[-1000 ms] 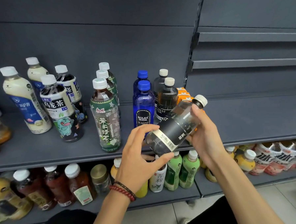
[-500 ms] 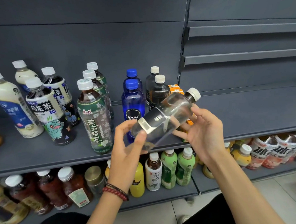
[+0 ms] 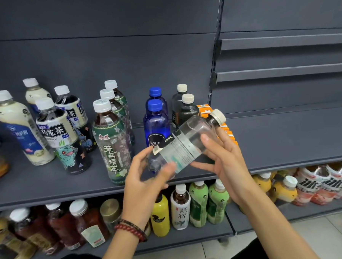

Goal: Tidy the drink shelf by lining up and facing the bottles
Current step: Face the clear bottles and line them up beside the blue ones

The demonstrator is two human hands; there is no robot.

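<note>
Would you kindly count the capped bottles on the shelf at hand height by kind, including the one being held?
Milky drink bottles: 2
Oolong tea bottles: 2
Green-label tea bottles: 3
Blue bottles: 2
Cream-capped bottles: 3, one held
Total: 12

A dark grey back wall (image 3: 102,53) stands behind everything. A long grey shelf (image 3: 285,139) runs across the middle, and a lower shelf (image 3: 201,236) sits under it. A thin metal post (image 3: 219,18) with little slots goes up between two parts of the wall. To its right, two flat grey bars (image 3: 280,41) stick out, one above the other. The floor (image 3: 330,239) has pale tiles.
</note>
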